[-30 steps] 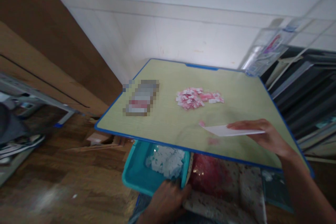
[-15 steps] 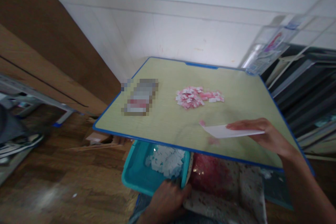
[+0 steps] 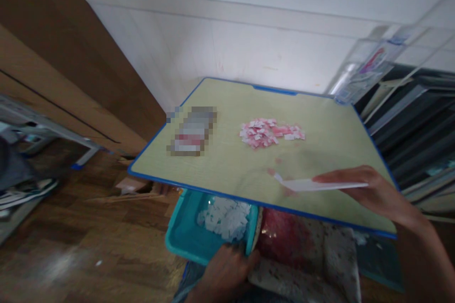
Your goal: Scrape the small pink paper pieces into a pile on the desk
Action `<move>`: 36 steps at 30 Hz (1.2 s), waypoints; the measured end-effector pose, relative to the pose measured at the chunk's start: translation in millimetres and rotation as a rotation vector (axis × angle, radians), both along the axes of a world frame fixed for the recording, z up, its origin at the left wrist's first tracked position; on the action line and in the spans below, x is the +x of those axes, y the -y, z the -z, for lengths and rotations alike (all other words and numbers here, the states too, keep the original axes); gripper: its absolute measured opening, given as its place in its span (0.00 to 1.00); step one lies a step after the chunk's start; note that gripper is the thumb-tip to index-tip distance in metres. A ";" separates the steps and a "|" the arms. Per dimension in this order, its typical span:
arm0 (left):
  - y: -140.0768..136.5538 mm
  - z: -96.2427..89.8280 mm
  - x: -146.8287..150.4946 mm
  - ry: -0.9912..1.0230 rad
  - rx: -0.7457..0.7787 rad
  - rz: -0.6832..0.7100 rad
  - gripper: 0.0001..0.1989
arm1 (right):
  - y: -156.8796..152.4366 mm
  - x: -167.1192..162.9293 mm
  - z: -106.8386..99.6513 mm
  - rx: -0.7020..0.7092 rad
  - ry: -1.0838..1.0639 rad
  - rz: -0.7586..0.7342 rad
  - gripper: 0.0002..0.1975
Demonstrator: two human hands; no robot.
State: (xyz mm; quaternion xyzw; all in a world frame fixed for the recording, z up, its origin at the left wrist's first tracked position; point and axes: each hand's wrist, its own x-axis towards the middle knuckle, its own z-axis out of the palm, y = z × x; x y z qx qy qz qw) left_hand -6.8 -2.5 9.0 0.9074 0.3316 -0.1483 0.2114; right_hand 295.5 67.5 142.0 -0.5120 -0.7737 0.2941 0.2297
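My right hand [image 3: 366, 189] is closed on a thin white sheet [image 3: 309, 185], held nearly flat low over the table's front right. At the sheet's left end a narrow white strip angles up near pink smears [image 3: 278, 161] on the tabletop. Farther back lies a heap of small pink-and-white pieces [image 3: 259, 133], clear of both hands. Down below the table edge, my left hand [image 3: 227, 267] is curled between a teal basin [image 3: 177, 236] and a stained tray [image 3: 302, 274]; its fingertips are hidden. Small white pieces [image 3: 225, 218] lie in the basin.
A pale table [image 3: 220, 170] with a blue rim stands against the wall. A blurred-out object [image 3: 194, 130] lies on its left side. Clear plastic bottles [image 3: 369, 66] are at the back right corner, beside dark stacked panels [image 3: 419, 118]. A person's shoe [image 3: 28, 194] shows far left.
My right hand has shifted slightly right and down with the white sheet. A strip at its left end now angles upward. Another pink smear shows on the table. My left hand stays put.
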 end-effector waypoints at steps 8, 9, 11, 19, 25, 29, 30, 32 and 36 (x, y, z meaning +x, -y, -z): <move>0.3 1.3 -0.6 0.010 0.007 0.007 0.14 | 2.4 -14.7 -6.7 -0.033 0.065 -0.159 0.17; 0.3 1.2 -0.7 0.013 0.010 0.010 0.14 | 1.2 -21.3 -6.4 -0.039 0.056 -0.189 0.18; 0.3 0.6 -1.0 0.019 0.013 0.010 0.14 | -3.0 -38.5 -4.4 -0.025 0.021 -0.210 0.20; 1.2 1.5 -1.3 0.075 0.076 0.018 0.15 | -15.8 -104.0 0.4 0.039 -0.054 -0.247 0.12; 3.5 6.7 -2.0 0.091 0.084 0.005 0.11 | -17.1 -105.5 7.1 -0.063 0.067 0.084 0.11; 3.7 8.2 -2.9 0.104 0.086 0.015 0.13 | -16.4 -109.5 12.6 -0.078 0.096 0.013 0.11; 3.6 8.0 -2.9 0.104 0.083 0.014 0.13 | -15.7 -111.9 12.6 -0.069 0.092 -0.009 0.11; 3.4 7.1 -2.8 0.095 0.071 0.016 0.12 | -13.7 -116.6 10.8 -0.059 0.066 -0.055 0.10; 3.0 5.9 -1.9 0.088 0.057 0.017 0.11 | -9.8 -112.4 4.5 -0.116 0.000 -0.039 0.11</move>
